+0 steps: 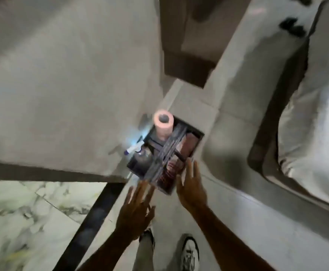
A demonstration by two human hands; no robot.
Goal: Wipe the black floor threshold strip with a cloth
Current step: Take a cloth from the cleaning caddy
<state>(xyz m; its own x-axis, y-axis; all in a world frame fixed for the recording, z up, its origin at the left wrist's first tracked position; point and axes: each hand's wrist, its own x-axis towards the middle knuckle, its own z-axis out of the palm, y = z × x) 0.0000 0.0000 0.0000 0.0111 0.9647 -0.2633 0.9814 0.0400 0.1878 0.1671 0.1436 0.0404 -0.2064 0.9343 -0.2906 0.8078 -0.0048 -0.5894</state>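
Floor scene, viewed from above, blurred by motion. Black threshold strip (93, 218): runs diagonally across the lower left, between a white-and-green marbled floor (23, 216) on its left and a pale grey tiled floor (257, 222) on its right; bare, nothing resting on it. Cleaning caddy (159, 155): dark, rectangular, with a central carrying handle, standing on the grey floor just beyond the upper end of the strip, against a wall corner. Contents: a pink paper roll (163, 122), upright at the far corner; a spray bottle (138, 151) with a white and blue head at the left side; a reddish-brown item (187, 145) on the right side, too blurred to identify. No cloth can be made out. Left hand (136, 208): empty, fingers spread wide, near the caddy's near edge, close to the strip's upper end. Right hand (191, 184): empty, fingers extended and open, at the caddy's near right corner; contact cannot be told. Bed (316, 114) with pale bedding: far right. Shoe (189, 251), white: bottom centre, on the grey floor.
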